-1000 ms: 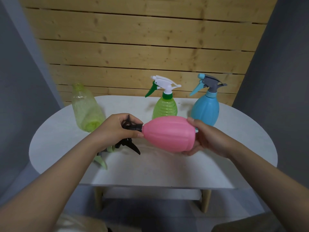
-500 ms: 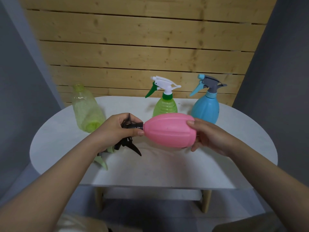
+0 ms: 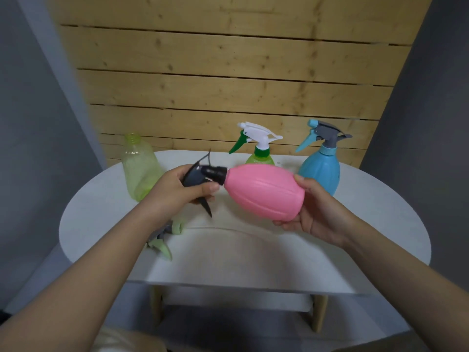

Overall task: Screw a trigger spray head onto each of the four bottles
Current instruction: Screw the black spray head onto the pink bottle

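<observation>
Pink ribbed plastic bottle [image 3: 264,193] is up off the table, lying sideways across the middle of the frame, neck pointing left. My right hand [image 3: 317,214] cups its base, fingers curled around the fat end. My left hand [image 3: 182,189] grips the black trigger spray head [image 3: 203,175], thumb and fingers wrapped round its body, the collar sitting right against the bottle's neck. So I'm on the threading step for this one, I'd say; how far the collar has turned down I can't tell from here.

Behind, upper centre, the translucent green bottle with the white and green sprayer [image 3: 258,153] stands capped, and to its right the blue bottle with the grey and blue sprayer [image 3: 321,168] stands capped too. Left of my hand, the pale yellow-green clear bottle [image 3: 140,168] stands with its neck open. Its likely partner, a pale green loose spray head [image 3: 165,240], lies on the white oval table [image 3: 380,224] under my left forearm, dip tube trailing right.

Next move, as I judge it: keep the collar square and twist until snug, then stand this bottle up.
</observation>
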Demonstrator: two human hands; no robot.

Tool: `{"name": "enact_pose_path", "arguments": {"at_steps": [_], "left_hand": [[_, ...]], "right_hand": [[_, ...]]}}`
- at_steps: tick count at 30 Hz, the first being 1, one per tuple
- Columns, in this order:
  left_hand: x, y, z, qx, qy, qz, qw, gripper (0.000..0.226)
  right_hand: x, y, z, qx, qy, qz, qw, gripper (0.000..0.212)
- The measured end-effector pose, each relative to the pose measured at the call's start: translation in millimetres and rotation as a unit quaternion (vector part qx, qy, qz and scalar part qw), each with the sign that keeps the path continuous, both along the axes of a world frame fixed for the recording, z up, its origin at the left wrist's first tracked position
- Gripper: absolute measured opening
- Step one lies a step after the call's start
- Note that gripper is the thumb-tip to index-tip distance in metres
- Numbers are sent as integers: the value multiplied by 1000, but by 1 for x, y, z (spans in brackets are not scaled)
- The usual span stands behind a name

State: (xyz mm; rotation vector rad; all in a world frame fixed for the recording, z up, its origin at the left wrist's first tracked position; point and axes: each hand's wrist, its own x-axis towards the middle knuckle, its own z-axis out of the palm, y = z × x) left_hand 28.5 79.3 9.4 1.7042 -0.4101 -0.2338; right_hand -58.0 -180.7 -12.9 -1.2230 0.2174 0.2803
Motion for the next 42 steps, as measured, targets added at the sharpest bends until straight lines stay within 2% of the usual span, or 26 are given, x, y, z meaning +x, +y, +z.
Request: {"name": "enact_pose_path", "arguments": {"at_steps": [3,5,7,10,13,16,21,24,26,30,34,39,42], "left_hand": [[4,5,4,-107,50,46,992,13],[3,7,6,-172,80,28,981,23],[2,8,10,-204,91,22,974,40],[5,13,15,-241,84,58,965,29],[12,16,20,-212,54,98,971,29],[20,11,24,-181,23,119,976,19],[40,4,24,-145,-6,146,979,9],[52,-1,20,-143,3,139,980,10],[60,-6,19,-129,2,131,983,10],[76,-8,18,-85,-4,112,990,7],[83,-6,15,-35,-31,109,993,10],[76,-7,15,61,-110,190,974,46],[67,-1,12,146,-173,236,945,53]], "right_hand": [[3,16,0,79,-2,-9,997,54],[5,33,-3,129,0,-3,992,43],[8,51,-4,166,-1,11,986,42],[18,69,-7,169,-2,39,985,49],[32,80,-14,-9,-32,69,997,44],[44,95,-15,-126,-58,53,989,42],[70,118,-14,-307,-116,-20,944,80],[89,126,-20,-394,-97,-37,913,93],[99,132,-23,-442,-75,-47,893,93],[111,142,-27,-491,-66,-101,863,96],[116,151,-33,-473,-84,-170,861,97],[119,159,-38,-490,-97,-228,836,100],[121,162,-37,-489,-89,-236,835,106]]}}
